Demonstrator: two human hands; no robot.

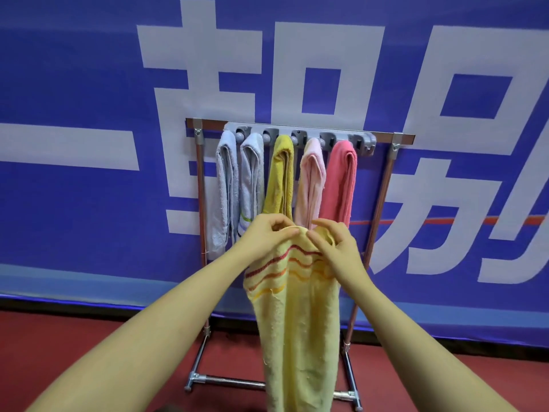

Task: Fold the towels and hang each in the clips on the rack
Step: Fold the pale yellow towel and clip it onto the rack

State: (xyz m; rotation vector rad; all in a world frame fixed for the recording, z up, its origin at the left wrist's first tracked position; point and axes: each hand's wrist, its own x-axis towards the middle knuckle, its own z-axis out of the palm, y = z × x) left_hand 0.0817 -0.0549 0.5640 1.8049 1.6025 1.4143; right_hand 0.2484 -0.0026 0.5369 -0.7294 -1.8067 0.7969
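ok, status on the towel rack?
Left hand and right hand both pinch striped yellow towel at its top. Five towels hung on rack. Nothing in the way.

Single head cam, wide-angle, riding on the person's head and looking forward and slightly down. It's facing the rack point(297, 135) and blue banner point(89, 84) square-on, at arm's reach. Forearms entering from the bottom edge.

Bright, even indoor light, no hard shadows. Slight sheen on rack point(383, 185) tubes. Wide-angle bowing at edges, esp. forearms. Mild softness overall; bottom edge blurred.
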